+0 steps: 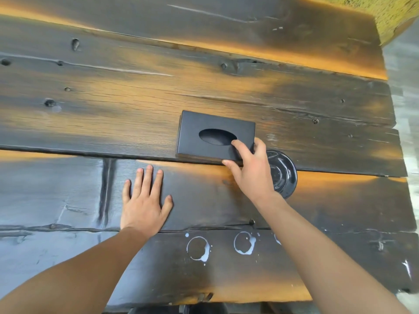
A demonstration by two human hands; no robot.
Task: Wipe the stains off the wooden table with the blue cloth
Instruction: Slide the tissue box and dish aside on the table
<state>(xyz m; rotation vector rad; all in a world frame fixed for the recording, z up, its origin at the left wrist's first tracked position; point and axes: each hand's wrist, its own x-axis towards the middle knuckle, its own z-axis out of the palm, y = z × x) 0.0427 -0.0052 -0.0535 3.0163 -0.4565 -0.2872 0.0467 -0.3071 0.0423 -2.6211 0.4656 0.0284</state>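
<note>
The dark wooden table (136, 91) fills the view, made of rough planks. Near its front edge lie white ring-shaped stains: one (198, 248), a second (244, 243), and a third (277, 239) partly hidden behind my right forearm. My left hand (145, 200) lies flat on the wood with fingers spread, holding nothing. My right hand (249, 168) grips the near right corner of a black tissue box (213, 134) with an oval opening on top. No blue cloth is in view.
A round black dish (283, 175) sits on the table just right of my right hand, partly hidden by it. A yellow-green textured object (385, 12) stands at the far right corner. The table's right edge meets grey floor (405, 87).
</note>
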